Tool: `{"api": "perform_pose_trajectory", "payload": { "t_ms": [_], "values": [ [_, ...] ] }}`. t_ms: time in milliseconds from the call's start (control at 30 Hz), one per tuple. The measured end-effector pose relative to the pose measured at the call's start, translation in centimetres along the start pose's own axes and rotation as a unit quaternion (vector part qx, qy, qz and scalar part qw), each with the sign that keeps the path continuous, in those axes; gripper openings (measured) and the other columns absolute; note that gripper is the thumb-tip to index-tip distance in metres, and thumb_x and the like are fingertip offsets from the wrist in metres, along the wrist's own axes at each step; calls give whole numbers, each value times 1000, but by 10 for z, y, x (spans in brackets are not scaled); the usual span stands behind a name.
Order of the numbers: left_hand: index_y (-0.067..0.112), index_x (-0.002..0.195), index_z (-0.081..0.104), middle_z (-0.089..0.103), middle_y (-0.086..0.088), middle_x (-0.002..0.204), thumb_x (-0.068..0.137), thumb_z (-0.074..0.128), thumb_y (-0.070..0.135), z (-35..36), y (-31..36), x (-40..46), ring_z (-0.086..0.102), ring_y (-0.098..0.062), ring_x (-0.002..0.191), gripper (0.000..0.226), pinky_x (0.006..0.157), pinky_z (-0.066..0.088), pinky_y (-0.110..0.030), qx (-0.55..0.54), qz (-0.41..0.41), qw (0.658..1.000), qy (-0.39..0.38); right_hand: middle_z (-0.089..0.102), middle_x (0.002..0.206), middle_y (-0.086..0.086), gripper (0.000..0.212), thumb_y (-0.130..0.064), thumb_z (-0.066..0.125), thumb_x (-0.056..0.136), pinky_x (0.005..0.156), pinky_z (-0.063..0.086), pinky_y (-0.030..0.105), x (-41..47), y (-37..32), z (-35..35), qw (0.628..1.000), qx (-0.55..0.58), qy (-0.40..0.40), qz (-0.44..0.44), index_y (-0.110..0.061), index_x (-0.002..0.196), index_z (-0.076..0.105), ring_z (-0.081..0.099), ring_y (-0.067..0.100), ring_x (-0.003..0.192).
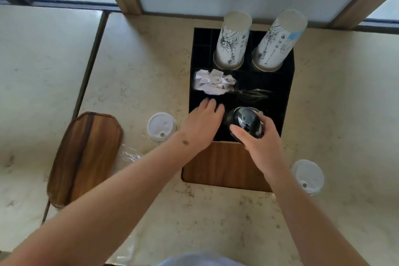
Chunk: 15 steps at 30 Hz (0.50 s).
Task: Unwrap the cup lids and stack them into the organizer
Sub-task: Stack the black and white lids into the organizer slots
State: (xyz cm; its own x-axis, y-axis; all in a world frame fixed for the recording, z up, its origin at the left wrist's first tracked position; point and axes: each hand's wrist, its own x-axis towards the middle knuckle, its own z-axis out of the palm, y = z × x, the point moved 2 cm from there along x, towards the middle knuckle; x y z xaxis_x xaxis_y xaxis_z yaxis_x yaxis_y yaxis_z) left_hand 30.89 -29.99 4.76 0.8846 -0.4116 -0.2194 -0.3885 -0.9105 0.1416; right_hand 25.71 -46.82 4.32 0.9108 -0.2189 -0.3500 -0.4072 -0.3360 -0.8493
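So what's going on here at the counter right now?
A person is loading a black organizer on a marble counter. The right hand grips a stack of black cup lids over a front compartment, while the left hand rests on the organizer's front left edge. Two white lids lie on the counter, and two paper cup stacks stand at the back.

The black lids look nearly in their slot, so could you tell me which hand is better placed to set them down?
Right. The right hand already grips the black lids over the organizer; the left hand only rests flat on its left edge.
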Motion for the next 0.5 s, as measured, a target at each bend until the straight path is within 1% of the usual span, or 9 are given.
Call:
{"api": "perform_pose_trajectory", "payload": {
  "t_ms": [33, 67, 133, 167, 267, 333, 433, 500],
  "values": [
    [11, 152, 32, 42, -16, 147, 86, 69, 8, 1, 0, 7, 40, -34, 137, 76, 103, 45, -40, 51, 17, 998, -28, 62, 108, -33, 73, -70, 82, 62, 85, 61, 33, -1, 2, -5, 1000, 6, -5, 8, -49, 124, 51, 65, -4, 100],
    [15, 154, 30, 41, -15, 147, 86, 71, 12, 3, -4, 13, 42, -35, 135, 79, 101, 45, -41, 86, 26, 994, -56, 63, 108, -30, 72, -71, 82, 61, 86, 61, 37, -1, 3, -6, 1000, 8, -13, 12, -51, 122, 50, 66, -2, 101],
    [21, 155, 29, 40, -14, 149, 85, 74, 14, 8, -6, 21, 45, -36, 131, 83, 97, 47, -42, 123, 34, 986, -105, 63, 105, -31, 67, -72, 81, 61, 87, 61, 38, -4, 5, -14, 1000, 7, -19, 11, -56, 117, 49, 66, -2, 100],
    [23, 154, 30, 39, -14, 148, 85, 73, 12, 9, -7, 24, 46, -37, 128, 82, 94, 48, -42, 130, 32, 984, -122, 63, 105, -31, 68, -72, 81, 61, 87, 61, 38, -5, 6, -18, 1000, 4, -20, 12, -55, 118, 48, 65, -1, 100],
    [26, 152, 35, 41, -14, 145, 85, 72, 7, 14, -8, 30, 50, -38, 120, 79, 83, 52, -42, 132, 30, 982, -131, 62, 110, -25, 78, -68, 81, 62, 88, 61, 39, -11, 9, -27, 999, 14, -21, 21, -41, 128, 51, 64, 1, 101],
    [27, 150, 38, 43, -13, 141, 86, 70, 6, 16, -8, 33, 52, -39, 117, 75, 80, 53, -42, 128, 26, 982, -136, 63, 113, -21, 79, -66, 81, 63, 89, 60, 39, -14, 12, -30, 999, 30, -29, 32, -37, 130, 51, 65, 1, 101],
    [30, 148, 41, 47, -12, 135, 86, 71, 9, 19, -6, 35, 54, -38, 115, 72, 75, 52, -41, 119, 8, 984, -131, 63, 116, -20, 80, -66, 81, 64, 93, 58, 41, -17, 17, -32, 997, 47, -45, 50, -37, 132, 50, 65, 7, 107],
    [30, 147, 44, 49, -12, 133, 85, 72, 13, 21, -5, 35, 55, -39, 114, 70, 75, 52, -41, 107, -13, 986, -128, 63, 114, -22, 74, -66, 82, 63, 92, 59, 38, -19, 21, -31, 994, 62, -58, 64, -44, 126, 51, 66, 5, 106]
  ]
}}
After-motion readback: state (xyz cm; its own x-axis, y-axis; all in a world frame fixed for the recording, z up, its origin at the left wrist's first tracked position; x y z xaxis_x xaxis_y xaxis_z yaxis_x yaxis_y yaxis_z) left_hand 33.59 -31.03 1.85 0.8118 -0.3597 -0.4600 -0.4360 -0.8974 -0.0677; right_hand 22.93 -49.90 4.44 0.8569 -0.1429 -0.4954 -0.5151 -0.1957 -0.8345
